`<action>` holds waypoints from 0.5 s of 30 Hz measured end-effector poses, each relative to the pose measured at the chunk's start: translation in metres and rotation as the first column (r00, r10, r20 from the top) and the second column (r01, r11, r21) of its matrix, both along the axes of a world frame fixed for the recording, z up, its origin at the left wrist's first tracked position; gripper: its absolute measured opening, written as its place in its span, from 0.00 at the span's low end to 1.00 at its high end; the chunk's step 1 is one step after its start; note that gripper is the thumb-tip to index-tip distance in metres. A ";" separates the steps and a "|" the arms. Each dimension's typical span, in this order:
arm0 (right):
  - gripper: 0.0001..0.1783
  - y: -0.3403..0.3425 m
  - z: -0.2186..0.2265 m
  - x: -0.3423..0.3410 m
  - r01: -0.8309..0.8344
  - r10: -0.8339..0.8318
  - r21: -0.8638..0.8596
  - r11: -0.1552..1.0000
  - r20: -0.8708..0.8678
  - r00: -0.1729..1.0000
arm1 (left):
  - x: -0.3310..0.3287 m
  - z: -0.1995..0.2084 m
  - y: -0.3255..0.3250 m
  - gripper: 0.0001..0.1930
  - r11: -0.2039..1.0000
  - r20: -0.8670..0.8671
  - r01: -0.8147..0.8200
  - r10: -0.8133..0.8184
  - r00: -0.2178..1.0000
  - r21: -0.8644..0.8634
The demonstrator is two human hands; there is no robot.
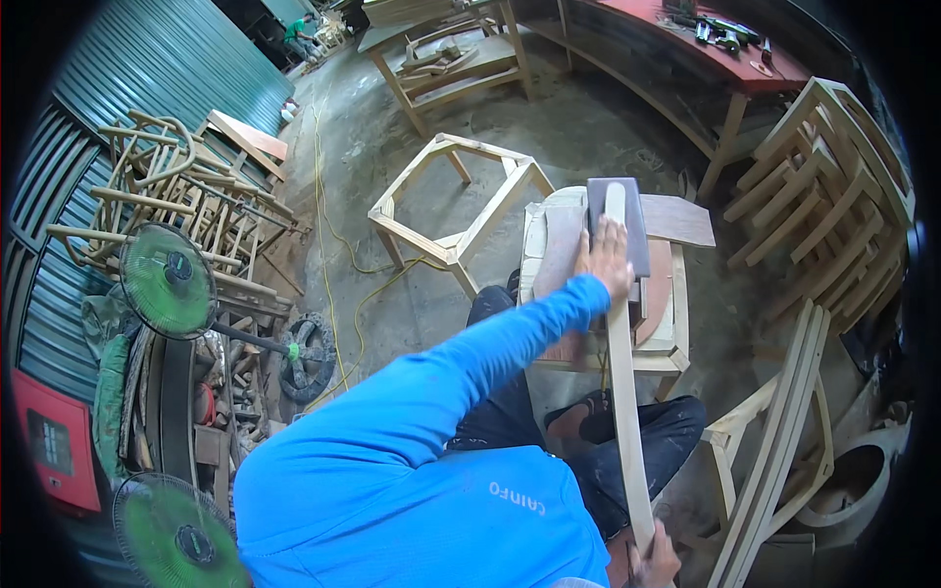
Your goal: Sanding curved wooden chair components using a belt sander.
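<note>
A long pale wooden strip runs from near my body to a flat grey rectangular pad, on which its far end lies. My left hand presses down over the strip near the pad, fingers pointing away and thumb along the left side. At the near end, my right hand is closed around the strip, partly cut off by the lower edge. Under the pad stands a low wooden stool-like frame, with thin reddish boards on top. What supports the pad is mostly hidden.
A hexagonal wooden frame stands ahead. Long strips lean over another frame at right, below stacked wooden frames. Green fans and piled chair frames are left. A yellow cord crosses the floor.
</note>
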State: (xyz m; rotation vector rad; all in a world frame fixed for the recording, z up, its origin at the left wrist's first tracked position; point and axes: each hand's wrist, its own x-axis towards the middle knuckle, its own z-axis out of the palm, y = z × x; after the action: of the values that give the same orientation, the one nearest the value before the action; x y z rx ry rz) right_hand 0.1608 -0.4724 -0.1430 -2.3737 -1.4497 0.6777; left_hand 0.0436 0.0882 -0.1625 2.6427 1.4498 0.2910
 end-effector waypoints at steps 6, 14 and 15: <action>0.36 -0.002 0.003 0.002 -0.103 0.096 0.123 0.987 0.066 0.993 | 0.006 0.007 -0.009 0.43 0.999 0.066 0.022 -0.018 0.998 -0.049; 0.47 0.082 0.013 0.007 -0.166 0.153 0.175 0.970 0.087 0.984 | -0.007 0.005 0.082 0.42 0.997 0.075 -0.051 0.056 0.996 -0.062; 0.47 0.085 0.013 0.008 -0.182 0.171 0.196 0.964 0.068 0.983 | -0.009 0.005 0.084 0.42 0.997 0.079 -0.057 0.062 0.995 -0.057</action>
State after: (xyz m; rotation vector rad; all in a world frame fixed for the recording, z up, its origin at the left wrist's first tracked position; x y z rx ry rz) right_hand 0.1689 -0.3878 -0.1304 -2.1407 -1.6810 0.4869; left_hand 0.0350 0.1726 -0.1580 2.5183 1.4911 0.3541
